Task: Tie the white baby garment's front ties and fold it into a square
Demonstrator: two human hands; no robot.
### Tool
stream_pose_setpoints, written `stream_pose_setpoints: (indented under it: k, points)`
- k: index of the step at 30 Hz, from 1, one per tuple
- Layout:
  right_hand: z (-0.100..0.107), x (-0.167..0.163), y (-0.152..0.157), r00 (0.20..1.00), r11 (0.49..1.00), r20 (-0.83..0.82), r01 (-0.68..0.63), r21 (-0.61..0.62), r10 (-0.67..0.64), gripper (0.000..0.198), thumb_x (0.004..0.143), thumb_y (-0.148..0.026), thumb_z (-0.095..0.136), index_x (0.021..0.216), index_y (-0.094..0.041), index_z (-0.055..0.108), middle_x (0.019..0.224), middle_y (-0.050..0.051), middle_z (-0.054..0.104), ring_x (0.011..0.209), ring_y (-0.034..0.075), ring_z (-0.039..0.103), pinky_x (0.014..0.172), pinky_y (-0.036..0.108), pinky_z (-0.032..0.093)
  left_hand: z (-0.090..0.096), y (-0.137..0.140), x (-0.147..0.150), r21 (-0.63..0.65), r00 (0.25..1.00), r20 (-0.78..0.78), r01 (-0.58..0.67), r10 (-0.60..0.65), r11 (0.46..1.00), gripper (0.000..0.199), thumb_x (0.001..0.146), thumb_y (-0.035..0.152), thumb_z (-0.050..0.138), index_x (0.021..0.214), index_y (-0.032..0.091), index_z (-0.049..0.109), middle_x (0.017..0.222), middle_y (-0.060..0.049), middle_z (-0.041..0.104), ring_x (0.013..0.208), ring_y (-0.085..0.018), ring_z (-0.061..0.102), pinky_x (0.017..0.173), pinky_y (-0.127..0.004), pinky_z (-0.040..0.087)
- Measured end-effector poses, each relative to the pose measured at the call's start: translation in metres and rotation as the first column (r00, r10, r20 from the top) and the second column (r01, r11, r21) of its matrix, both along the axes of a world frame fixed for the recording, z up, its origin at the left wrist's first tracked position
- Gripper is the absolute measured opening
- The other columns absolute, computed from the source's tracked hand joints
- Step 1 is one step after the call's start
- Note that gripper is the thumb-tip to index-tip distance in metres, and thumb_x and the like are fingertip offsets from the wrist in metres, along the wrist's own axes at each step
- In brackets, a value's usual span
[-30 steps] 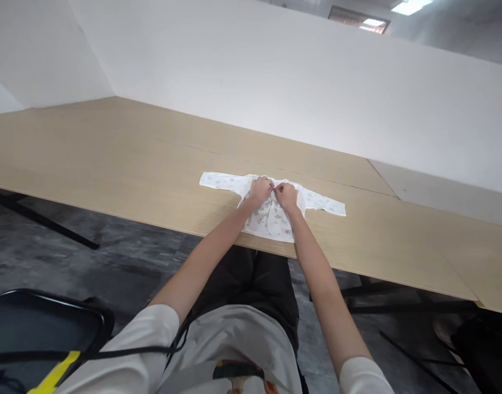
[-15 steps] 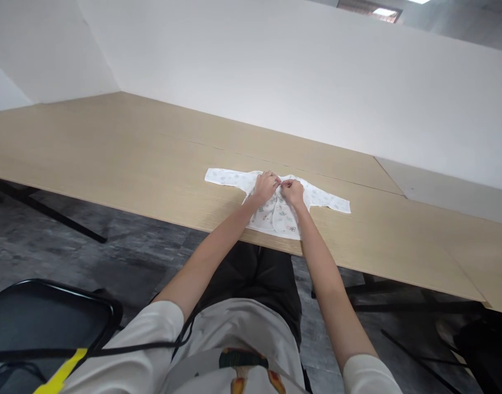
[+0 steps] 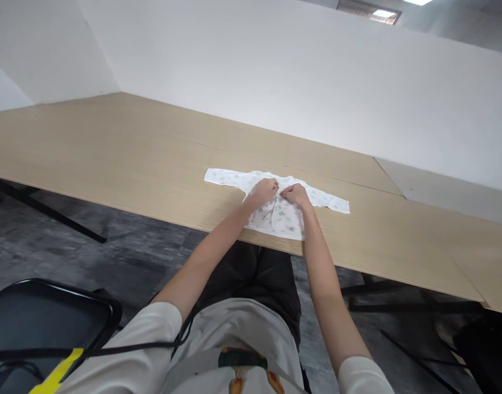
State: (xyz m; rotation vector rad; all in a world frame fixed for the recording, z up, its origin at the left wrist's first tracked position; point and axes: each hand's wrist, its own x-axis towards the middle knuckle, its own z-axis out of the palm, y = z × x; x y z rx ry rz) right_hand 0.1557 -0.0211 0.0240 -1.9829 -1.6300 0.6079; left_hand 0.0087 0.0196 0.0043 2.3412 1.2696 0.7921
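A small white baby shirt (image 3: 284, 220) with a faint print lies flat on the wooden table (image 3: 160, 164), its long sleeves spread to both sides and its hem towards me. Over the upper front, left of the opening, my left hand (image 3: 265, 190) is closed with its fingers curled. My right hand (image 3: 295, 194) is pinched just across the opening, its fingertips at the front edge. The two hands are close together but apart. What each pinches is too small to make out, and the hands cover part of the chest.
A white partition (image 3: 275, 82) rises along the table's far side. Behind me to the left stands a black chair (image 3: 49, 317), with a black cable (image 3: 127, 347) and yellow tape (image 3: 59, 372) near it. Table legs (image 3: 49, 210) show below the near edge.
Both hands have shifted slightly down the shirt front, towards me. My left fingers, more stretched before, are now curled in. The shirt stays in place.
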Motion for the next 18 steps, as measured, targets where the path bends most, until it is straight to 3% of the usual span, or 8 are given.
stream_pose_setpoints:
  k: [4, 8, 18]
  points:
    - [0.003, -0.003, -0.003, 0.996, 0.996, -0.034, -0.085, 0.0, 0.085, 0.012, 0.066, -0.02, 0.065, 0.072, -0.013, 0.073, 0.063, 0.0, 0.063, 0.063, 0.012, 0.056, 0.063, 0.021, 0.042, 0.005, -0.001, -0.007, -0.102, 0.993, 0.03, 0.114, -0.112, 0.988, 0.018, 0.074, 0.012, 0.054, 0.079, 0.014, 0.071, 0.08, -0.006, 0.07, 0.074, -0.018, 0.062, 0.068, -0.026, 0.046]
    - [0.004, -0.006, -0.004, 0.995, 0.996, -0.028, -0.094, 0.009, 0.094, 0.013, 0.065, -0.02, 0.065, 0.073, -0.013, 0.073, 0.066, 0.001, 0.064, 0.065, 0.012, 0.056, 0.062, 0.02, 0.041, 0.01, -0.004, -0.013, -0.2, 0.994, 0.04, 0.109, -0.103, 0.974, 0.012, 0.071, 0.014, 0.058, 0.072, 0.014, 0.07, 0.069, -0.005, 0.066, 0.065, -0.016, 0.058, 0.058, -0.025, 0.041]
    - [0.006, -0.011, -0.008, 1.0, 1.0, -0.014, 0.01, -0.019, -0.011, 0.01, 0.06, -0.022, 0.064, 0.061, -0.012, 0.066, 0.053, 0.001, 0.055, 0.056, 0.013, 0.052, 0.053, 0.021, 0.039, 0.007, 0.003, -0.015, -0.198, 0.975, 0.136, 0.203, -0.178, 0.959, 0.016, 0.07, 0.024, 0.057, 0.059, 0.015, 0.063, 0.053, 0.002, 0.051, 0.053, -0.012, 0.044, 0.05, -0.025, 0.029]
